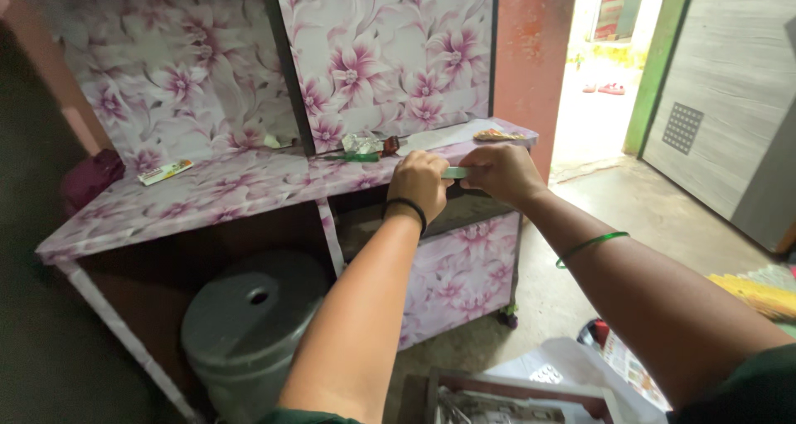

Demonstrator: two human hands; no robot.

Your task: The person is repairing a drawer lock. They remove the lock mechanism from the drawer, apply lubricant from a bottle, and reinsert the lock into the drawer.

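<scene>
My left hand (417,184) and my right hand (501,174) meet in front of a shelf unit covered in pink floral film (249,184). Between them they grip a small light-green flat thing (454,173), each hand closed on one end of it. What it is exactly I cannot tell. A black band sits on my left wrist and a green bangle (590,245) on my right forearm. Just behind my hands, on the shelf top, lie a green-handled tool (355,156) and crumpled wrappers (362,143).
A grey round bin (249,320) stands in the unit's lower left compartment. A small packet (164,172) lies on the shelf at left. An open doorway (597,84) is at right, beside a grey door (730,84). Papers and an open box (514,395) lie on the floor near me.
</scene>
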